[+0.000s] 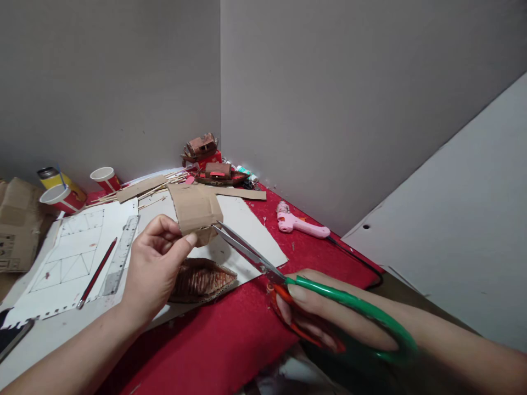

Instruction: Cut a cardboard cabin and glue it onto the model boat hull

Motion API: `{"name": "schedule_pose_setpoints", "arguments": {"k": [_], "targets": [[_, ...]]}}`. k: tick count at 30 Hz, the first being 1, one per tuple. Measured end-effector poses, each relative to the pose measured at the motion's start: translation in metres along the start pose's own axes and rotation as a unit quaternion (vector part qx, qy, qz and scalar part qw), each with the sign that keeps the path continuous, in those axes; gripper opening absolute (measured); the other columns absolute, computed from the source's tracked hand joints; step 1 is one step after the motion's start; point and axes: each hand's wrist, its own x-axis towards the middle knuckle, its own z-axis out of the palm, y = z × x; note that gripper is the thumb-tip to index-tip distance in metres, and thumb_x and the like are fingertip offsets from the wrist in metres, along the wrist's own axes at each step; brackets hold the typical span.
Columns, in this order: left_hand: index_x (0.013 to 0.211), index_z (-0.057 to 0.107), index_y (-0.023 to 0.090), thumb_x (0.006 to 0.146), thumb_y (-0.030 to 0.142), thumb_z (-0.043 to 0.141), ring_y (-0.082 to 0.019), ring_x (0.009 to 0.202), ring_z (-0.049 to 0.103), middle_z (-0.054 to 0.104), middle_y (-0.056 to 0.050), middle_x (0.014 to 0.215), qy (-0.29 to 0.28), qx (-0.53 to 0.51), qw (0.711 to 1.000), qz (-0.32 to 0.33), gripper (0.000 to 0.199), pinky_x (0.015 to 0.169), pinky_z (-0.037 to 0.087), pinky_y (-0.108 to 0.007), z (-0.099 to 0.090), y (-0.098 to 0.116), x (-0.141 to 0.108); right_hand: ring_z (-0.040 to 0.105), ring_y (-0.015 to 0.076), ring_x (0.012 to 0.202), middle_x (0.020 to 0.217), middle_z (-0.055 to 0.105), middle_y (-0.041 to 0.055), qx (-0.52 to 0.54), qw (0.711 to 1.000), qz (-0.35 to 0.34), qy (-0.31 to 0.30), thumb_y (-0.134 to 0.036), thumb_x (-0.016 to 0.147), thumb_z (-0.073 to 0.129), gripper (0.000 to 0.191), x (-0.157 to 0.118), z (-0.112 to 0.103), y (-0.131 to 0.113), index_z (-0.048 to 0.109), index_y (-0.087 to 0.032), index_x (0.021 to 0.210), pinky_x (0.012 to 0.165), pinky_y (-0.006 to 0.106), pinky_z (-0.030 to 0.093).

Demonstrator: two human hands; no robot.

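My left hand [158, 260] pinches the near edge of a folded piece of brown cardboard [195, 207], holding it above the table. In my right hand [325, 307] is a pair of scissors [255, 258] with one green and one orange handle. Its blades are slightly apart, and the tips meet the cardboard's right edge; whether they are cutting into it I cannot tell. Just below the cardboard lies a small brown model boat hull [203, 280] with a ribbed inside, partly hidden by my left hand.
A pink glue gun [302, 222] with a black cord lies on the red cloth [230, 340] at right. Leftward are a drawing sheet [78, 258], a ruler [120, 255], a pencil [96, 273] and paper cups [66, 198]. Finished-looking model boats [218, 173] and thin sticks stand behind.
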Motion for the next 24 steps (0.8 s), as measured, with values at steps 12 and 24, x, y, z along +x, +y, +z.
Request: {"name": "schedule_pose_setpoints", "arguments": {"k": [12, 24], "targets": [[0.113, 0.063, 0.021, 0.080, 0.027, 0.077, -0.021, 0.102, 0.070, 0.073, -0.006, 0.115, -0.049, -0.074, 0.995, -0.044, 0.036, 0.087, 0.057, -0.032, 0.007, 0.003, -0.001, 0.040, 0.0109, 0.050, 0.055, 0.043, -0.0029, -0.063, 0.997, -0.037, -0.021, -0.074, 0.094, 0.031, 0.062, -0.002, 0.006, -0.007, 0.049, -0.018, 0.077, 0.046, 0.024, 0.033], [0.095, 0.068, 0.019, 0.074, 0.031, 0.083, -0.019, 0.084, 0.072, 0.077, -0.002, 0.091, 0.052, 0.017, 0.998, 0.019, 0.028, 0.082, 0.057, -0.033, 0.008, -0.008, -0.005, 0.043, 0.0133, 0.042, 0.045, 0.045, -0.0035, 0.084, 0.994, 0.068, -0.002, -0.089, 0.079, 0.034, 0.074, 0.007, 0.022, 0.003, 0.058, -0.019, 0.073, 0.044, 0.026, 0.038]]}}
